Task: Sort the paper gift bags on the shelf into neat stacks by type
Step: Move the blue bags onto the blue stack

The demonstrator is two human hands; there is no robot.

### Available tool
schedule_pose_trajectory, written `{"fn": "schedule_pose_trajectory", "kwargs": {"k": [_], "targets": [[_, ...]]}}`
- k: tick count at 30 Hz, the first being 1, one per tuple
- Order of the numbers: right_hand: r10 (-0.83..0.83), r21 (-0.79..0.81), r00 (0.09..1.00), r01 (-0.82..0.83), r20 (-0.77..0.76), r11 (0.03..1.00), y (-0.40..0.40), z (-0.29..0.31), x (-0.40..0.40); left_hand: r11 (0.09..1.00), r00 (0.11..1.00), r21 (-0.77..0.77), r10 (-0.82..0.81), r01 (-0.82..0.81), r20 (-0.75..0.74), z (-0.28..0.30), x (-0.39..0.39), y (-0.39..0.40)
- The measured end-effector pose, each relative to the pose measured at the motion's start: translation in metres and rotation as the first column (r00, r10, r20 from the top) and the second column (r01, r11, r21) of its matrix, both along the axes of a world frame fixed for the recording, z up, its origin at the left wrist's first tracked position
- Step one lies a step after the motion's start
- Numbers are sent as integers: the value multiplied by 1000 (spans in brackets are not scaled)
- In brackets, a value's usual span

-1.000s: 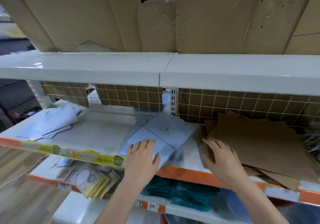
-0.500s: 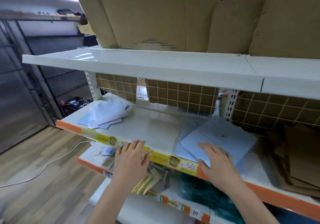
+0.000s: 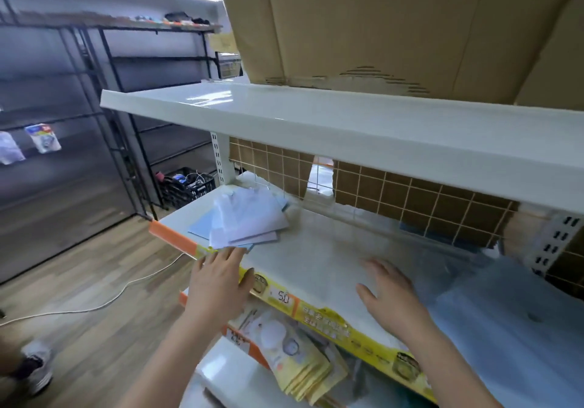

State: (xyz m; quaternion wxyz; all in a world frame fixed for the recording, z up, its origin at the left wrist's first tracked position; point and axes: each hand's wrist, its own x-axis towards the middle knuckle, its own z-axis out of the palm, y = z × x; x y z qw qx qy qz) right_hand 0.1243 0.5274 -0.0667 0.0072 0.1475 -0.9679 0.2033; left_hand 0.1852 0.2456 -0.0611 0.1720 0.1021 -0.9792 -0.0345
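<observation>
Loose pile of white and pale-blue paper gift bags (image 3: 245, 221) sits fanned out at the left end of the middle shelf (image 3: 316, 249), near its front edge. More pale-blue bags (image 3: 505, 309) lie flat at the right end of the same shelf, blurred. Left hand (image 3: 219, 281) is spread flat, fingers straight, over the shelf's yellow price strip (image 3: 328, 316), fingertips just short of the left pile; holding nothing. Right hand (image 3: 392, 297) is also flat and open, palm down on the bare shelf between the two piles; holding nothing. A stack of yellow printed bags (image 3: 300, 363) lies on the shelf below. Cardboard boxes (image 3: 395, 22) stand on the top shelf (image 3: 316, 117). Wire grid backing (image 3: 395, 192) behind. A white cable (image 3: 94, 306) runs across the wood floor, left.
</observation>
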Motion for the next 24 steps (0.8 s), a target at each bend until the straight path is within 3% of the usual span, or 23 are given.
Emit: {"fn": "schedule_pose_trajectory", "kwargs": {"k": [9, 17, 24], "targets": [[-16, 29, 996, 13, 88, 1000, -63, -15, -49, 991, 998, 122, 52, -56, 30, -25, -58, -65], [-144, 6, 980, 144, 141, 990, -125, -32, -68, 975, 931, 135, 121, -176, 344, -49, -138, -132], [-262, 30, 951, 261, 167, 965, -169, -40, -75, 958, 911, 162, 162, -238, 379, -75, -197, -166]]}}
